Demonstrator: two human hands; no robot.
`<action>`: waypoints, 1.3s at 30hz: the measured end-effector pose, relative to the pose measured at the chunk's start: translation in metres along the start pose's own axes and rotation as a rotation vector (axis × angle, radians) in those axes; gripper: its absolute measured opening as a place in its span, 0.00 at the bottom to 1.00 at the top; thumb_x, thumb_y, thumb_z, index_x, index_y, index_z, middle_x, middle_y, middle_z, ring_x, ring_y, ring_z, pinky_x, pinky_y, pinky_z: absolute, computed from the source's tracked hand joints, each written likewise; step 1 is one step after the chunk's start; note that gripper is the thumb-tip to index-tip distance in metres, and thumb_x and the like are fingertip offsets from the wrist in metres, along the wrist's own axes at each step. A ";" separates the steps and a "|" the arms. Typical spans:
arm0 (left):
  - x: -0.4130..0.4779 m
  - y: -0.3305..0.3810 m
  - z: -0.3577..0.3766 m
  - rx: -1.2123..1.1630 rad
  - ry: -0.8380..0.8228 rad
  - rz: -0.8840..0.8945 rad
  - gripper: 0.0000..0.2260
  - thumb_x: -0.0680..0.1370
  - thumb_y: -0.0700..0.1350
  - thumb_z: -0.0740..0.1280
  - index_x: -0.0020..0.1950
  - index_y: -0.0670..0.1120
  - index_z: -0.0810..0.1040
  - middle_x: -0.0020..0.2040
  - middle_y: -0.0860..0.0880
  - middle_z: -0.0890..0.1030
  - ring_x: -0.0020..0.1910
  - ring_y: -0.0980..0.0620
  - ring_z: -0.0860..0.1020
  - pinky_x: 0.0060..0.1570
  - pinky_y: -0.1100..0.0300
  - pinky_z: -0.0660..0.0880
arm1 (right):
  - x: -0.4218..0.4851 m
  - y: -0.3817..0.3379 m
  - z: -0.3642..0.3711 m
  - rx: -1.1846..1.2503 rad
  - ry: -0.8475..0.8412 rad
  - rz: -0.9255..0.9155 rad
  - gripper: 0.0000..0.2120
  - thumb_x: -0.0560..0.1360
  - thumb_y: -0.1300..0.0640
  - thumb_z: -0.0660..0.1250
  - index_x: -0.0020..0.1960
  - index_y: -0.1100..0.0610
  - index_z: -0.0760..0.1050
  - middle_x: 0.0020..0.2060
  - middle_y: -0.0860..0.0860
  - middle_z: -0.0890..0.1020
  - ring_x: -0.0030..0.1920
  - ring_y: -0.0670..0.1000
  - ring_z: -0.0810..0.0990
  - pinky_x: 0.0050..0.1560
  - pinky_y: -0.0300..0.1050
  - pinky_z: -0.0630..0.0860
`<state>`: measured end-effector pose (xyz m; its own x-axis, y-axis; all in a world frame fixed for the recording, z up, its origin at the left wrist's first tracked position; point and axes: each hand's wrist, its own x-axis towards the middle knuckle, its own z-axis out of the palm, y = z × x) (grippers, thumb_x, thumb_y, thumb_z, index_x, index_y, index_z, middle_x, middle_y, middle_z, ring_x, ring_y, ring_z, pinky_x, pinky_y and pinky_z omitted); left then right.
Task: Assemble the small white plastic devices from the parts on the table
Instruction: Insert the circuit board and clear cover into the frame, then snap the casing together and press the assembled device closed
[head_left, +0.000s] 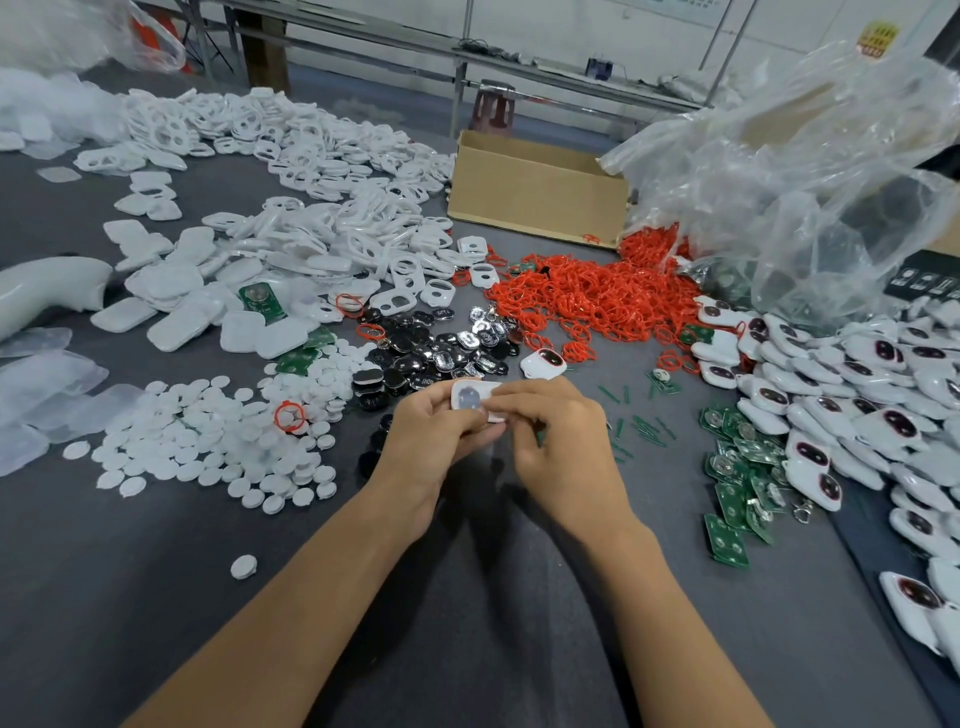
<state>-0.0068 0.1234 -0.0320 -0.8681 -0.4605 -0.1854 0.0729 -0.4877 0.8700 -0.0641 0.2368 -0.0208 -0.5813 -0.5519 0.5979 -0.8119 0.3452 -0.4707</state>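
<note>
Both hands meet over the middle of the grey table. My left hand (434, 434) and my right hand (558, 436) together grip one small white device (470, 397) with a round greyish window facing up. My fingers cover its right end. White shells (291, 249) lie heaped at the back left, white round discs (218, 441) to the left, black and silver inserts (431, 348) just beyond my hands, red rubber rings (587, 296) behind those, green circuit boards (737, 467) to the right, and assembled white devices (857, 405) in a pile at the far right.
An open cardboard box (535, 192) stands at the back centre. A crumpled clear plastic bag (810, 171) rises at the back right. One finished device (543, 362) lies alone just beyond my hands. Clear plastic pieces (41, 384) lie at the left edge.
</note>
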 end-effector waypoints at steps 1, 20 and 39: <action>0.000 0.000 0.000 -0.012 0.003 0.001 0.12 0.76 0.27 0.62 0.50 0.40 0.81 0.44 0.45 0.85 0.44 0.52 0.84 0.44 0.64 0.80 | 0.000 0.000 -0.001 0.022 0.022 0.010 0.17 0.67 0.74 0.64 0.47 0.59 0.84 0.46 0.52 0.85 0.49 0.52 0.80 0.54 0.40 0.74; -0.003 -0.001 0.001 0.033 0.092 0.061 0.07 0.75 0.29 0.68 0.49 0.39 0.79 0.47 0.40 0.83 0.39 0.49 0.85 0.39 0.63 0.81 | -0.004 0.013 -0.029 -0.018 0.009 0.276 0.21 0.67 0.73 0.61 0.46 0.53 0.84 0.36 0.46 0.83 0.31 0.38 0.74 0.36 0.27 0.65; -0.004 0.001 0.000 0.021 0.047 0.058 0.05 0.75 0.35 0.70 0.50 0.39 0.80 0.48 0.40 0.84 0.43 0.48 0.84 0.40 0.62 0.81 | -0.027 0.078 -0.110 -0.603 -0.129 0.537 0.13 0.69 0.54 0.74 0.52 0.56 0.80 0.48 0.55 0.81 0.49 0.56 0.78 0.45 0.47 0.71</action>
<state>-0.0037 0.1248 -0.0303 -0.8384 -0.5224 -0.1551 0.1116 -0.4432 0.8894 -0.1176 0.3623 -0.0023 -0.9186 -0.2651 0.2932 -0.3346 0.9165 -0.2195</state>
